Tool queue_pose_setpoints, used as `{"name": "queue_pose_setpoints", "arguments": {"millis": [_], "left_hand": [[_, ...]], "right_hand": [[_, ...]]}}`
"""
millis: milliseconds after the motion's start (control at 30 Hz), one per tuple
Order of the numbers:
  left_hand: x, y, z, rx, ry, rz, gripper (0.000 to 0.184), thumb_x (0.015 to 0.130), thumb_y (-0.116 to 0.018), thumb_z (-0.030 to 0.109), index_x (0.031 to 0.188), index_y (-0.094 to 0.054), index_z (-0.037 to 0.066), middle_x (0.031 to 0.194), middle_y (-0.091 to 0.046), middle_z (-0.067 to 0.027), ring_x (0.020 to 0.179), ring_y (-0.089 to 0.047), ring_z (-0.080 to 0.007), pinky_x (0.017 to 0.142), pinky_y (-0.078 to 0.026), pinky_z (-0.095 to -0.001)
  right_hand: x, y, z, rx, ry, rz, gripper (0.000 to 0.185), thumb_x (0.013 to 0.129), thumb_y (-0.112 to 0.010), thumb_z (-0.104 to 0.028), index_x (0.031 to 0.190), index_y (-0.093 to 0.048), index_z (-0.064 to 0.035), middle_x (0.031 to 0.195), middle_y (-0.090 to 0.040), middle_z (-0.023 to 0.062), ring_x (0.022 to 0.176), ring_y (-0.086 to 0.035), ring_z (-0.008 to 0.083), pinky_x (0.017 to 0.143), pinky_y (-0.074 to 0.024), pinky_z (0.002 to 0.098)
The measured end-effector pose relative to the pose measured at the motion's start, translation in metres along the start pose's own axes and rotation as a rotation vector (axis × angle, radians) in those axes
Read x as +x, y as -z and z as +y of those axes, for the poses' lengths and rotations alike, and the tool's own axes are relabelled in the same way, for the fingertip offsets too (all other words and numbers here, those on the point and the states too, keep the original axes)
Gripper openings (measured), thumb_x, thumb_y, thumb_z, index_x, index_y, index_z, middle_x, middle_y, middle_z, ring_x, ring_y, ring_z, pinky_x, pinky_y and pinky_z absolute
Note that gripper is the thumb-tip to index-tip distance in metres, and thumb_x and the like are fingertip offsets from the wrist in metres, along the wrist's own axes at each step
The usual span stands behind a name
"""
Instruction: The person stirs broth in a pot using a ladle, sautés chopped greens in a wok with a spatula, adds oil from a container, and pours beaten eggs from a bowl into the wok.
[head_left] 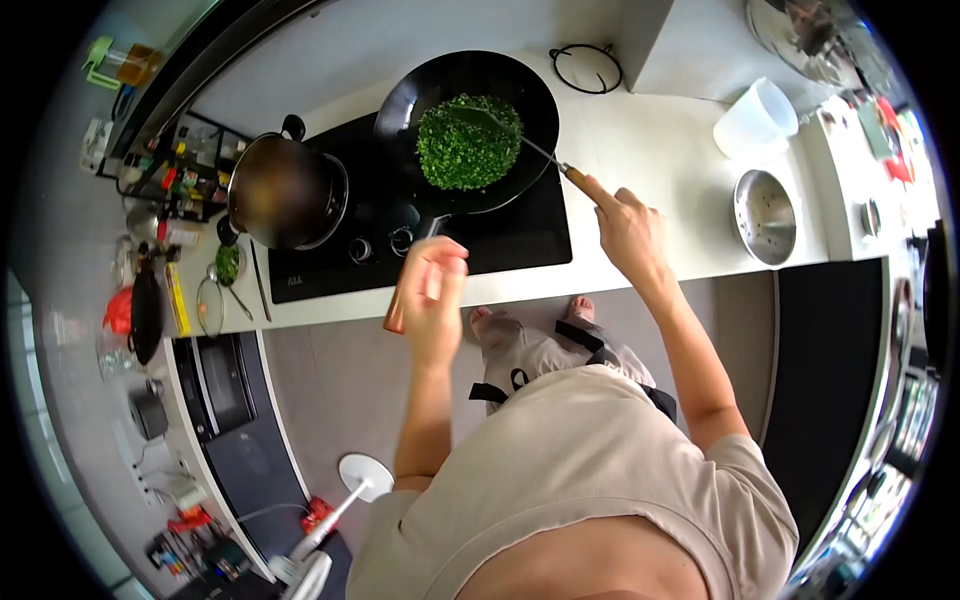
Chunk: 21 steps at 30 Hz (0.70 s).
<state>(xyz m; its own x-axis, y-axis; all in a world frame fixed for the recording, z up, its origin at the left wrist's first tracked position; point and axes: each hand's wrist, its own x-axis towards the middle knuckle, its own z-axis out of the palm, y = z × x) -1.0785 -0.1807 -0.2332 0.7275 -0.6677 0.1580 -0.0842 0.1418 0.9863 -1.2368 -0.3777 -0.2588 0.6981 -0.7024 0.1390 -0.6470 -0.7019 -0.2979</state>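
My right hand (632,235) is closed around the wooden handle of a spatula (572,174). The spatula's metal blade rests among chopped greens (465,150) in a black wok (540,110) on the cooktop. My left hand (432,295), a little blurred, is over the wok's handle (396,312). Its fingers are loosely curved with a gap between them, and they do not appear wrapped around the handle. Part of that handle is hidden behind the hand.
A dark pot (285,190) with blurred contents stands on the left of the black cooktop (520,240). To the right are a metal bowl (765,218) and a white plastic container (757,118). A black ring stand (586,68) lies behind. Bottles (190,170) crowd the left.
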Motion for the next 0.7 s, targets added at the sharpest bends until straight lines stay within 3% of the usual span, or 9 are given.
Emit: {"name": "queue_pose_setpoints", "arguments": {"millis": [233,367,433,500,567,700], "left_hand": [[-0.067,-0.091,-0.023,-0.178,0.291,0.044,0.007,0.094,-0.058,0.012,0.093,-0.059,0.004,0.089,-0.057,-0.0004,0.086,-0.051,-0.0097,0.081,-0.041,-0.0245],[-0.066,-0.106,-0.027,-0.162,0.344,-0.004,0.008,0.094,-0.058,0.014,0.093,-0.060,0.006,0.087,-0.058,-0.0004,0.086,-0.051,-0.0095,0.080,-0.041,-0.0247],[-0.061,-0.112,-0.039,-0.129,0.312,-0.039,0.009,0.094,-0.056,0.013,0.095,-0.061,0.005,0.088,-0.059,-0.0021,0.084,-0.052,-0.0102,0.079,-0.040,-0.0259],[-0.051,-0.118,-0.040,-0.057,0.362,-0.011,0.009,0.094,-0.056,0.013,0.094,-0.059,0.005,0.087,-0.059,-0.0020,0.081,-0.053,-0.0100,0.076,-0.042,-0.0247],[-0.044,-0.117,-0.050,-0.082,0.347,0.008,0.010,0.095,-0.055,0.013,0.095,-0.059,0.004,0.087,-0.058,-0.0027,0.082,-0.054,-0.0108,0.076,-0.043,-0.0253],[-0.028,-0.124,-0.066,-0.113,0.295,-0.044,0.011,0.095,-0.054,0.013,0.095,-0.059,0.004,0.085,-0.059,-0.0029,0.080,-0.054,-0.0099,0.075,-0.042,-0.0245]], "right_hand": [[0.019,0.001,0.046,0.032,0.161,-0.027,0.043,0.087,-0.058,-0.013,0.128,-0.058,-0.0235,0.075,-0.060,0.0090,0.057,-0.061,0.0300,0.053,-0.0492,0.0411],[0.046,-0.008,0.054,0.035,0.165,-0.146,0.063,0.083,-0.048,-0.002,0.136,-0.049,-0.0354,0.080,-0.062,0.0126,0.065,-0.066,0.0304,0.061,-0.0534,0.0418],[0.053,-0.017,0.056,0.010,0.194,-0.085,0.062,0.087,-0.052,-0.005,0.139,-0.044,-0.0371,0.083,-0.063,0.0110,0.065,-0.065,0.0282,0.058,-0.0528,0.0395],[0.060,-0.016,0.054,0.034,0.136,-0.221,0.065,0.086,-0.051,-0.004,0.140,-0.043,-0.0379,0.090,-0.064,0.0129,0.072,-0.067,0.0291,0.062,-0.0545,0.0401],[0.060,-0.010,0.048,0.066,0.100,-0.309,0.058,0.083,-0.056,-0.013,0.137,-0.047,-0.0299,0.098,-0.064,0.0150,0.086,-0.068,0.0301,0.069,-0.0549,0.0388],[0.053,-0.037,0.055,0.185,0.135,-0.221,0.052,0.086,-0.054,-0.015,0.137,-0.048,-0.0257,0.096,-0.063,0.0132,0.084,-0.067,0.0297,0.068,-0.0538,0.0399]]}}
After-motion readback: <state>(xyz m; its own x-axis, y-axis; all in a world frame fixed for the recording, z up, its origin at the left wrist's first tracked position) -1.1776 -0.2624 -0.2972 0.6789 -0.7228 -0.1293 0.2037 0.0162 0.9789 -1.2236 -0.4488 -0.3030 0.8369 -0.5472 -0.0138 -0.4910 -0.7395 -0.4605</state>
